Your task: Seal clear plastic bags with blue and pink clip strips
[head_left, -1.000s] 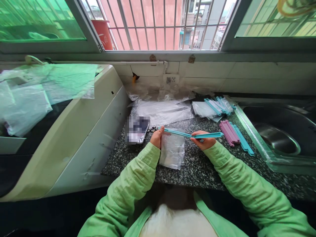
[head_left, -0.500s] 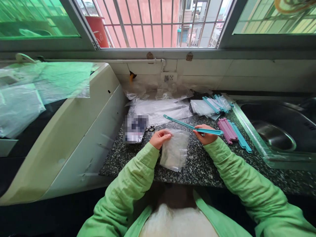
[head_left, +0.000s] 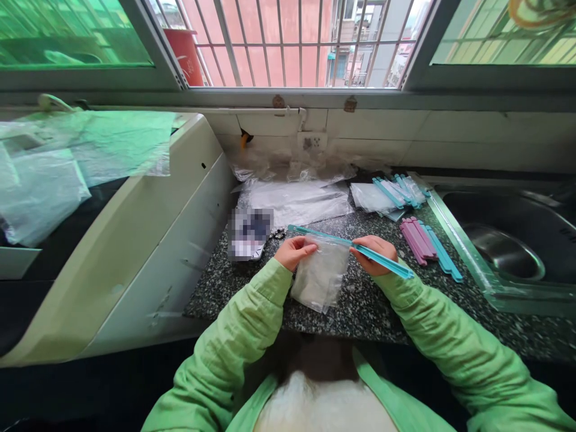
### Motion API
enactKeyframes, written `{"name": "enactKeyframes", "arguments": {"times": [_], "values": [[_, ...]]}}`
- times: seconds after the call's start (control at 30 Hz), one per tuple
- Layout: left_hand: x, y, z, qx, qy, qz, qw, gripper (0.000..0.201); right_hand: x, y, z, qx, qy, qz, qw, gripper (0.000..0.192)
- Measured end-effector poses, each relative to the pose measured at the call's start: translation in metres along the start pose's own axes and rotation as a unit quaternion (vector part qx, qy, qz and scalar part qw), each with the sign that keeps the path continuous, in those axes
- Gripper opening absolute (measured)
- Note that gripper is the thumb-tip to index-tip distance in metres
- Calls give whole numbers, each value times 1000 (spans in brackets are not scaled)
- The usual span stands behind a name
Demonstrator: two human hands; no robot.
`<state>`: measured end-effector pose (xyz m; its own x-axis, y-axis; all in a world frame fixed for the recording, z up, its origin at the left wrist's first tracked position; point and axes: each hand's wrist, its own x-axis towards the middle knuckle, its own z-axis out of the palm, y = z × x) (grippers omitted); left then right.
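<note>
My left hand [head_left: 294,252] pinches the top left edge of a clear plastic bag [head_left: 320,276], which hangs just above the stone counter. My right hand [head_left: 375,249] grips a long blue bag sealing clip [head_left: 384,261]. The clip's thin arm runs left along the bag's upper edge, past the fingers of my left hand. Whether the bag's edge lies inside the clip I cannot tell. To the right of my right hand lie pink clips [head_left: 418,241] and more blue clips [head_left: 441,251].
Behind my hands a sheet of clear plastic [head_left: 297,201] covers the speckled counter [head_left: 261,300]. Bags with blue clips [head_left: 398,191] lie at the back right, beside a sink [head_left: 504,252]. A blurred-out object [head_left: 249,234] sits left. A large cream appliance [head_left: 148,252] bounds the left side.
The clip has shifted left and down, so its thin arm now meets the bag's top edge. My left hand keeps its hold on the bag. The view has swung slightly left.
</note>
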<state>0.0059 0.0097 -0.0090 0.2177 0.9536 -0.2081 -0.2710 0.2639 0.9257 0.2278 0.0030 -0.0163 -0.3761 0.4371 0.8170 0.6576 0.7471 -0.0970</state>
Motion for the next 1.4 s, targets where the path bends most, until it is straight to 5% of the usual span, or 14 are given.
{"name": "enactKeyframes", "arguments": {"times": [0.57,1.4], "values": [[4,4,-1,-56,85,-14,995,45,4,-10,0,-11,-18,-24,999,8],[1,5,3,-106,107,-38,988,37,6,-17,-11,-2,-5,-33,999,27]]}}
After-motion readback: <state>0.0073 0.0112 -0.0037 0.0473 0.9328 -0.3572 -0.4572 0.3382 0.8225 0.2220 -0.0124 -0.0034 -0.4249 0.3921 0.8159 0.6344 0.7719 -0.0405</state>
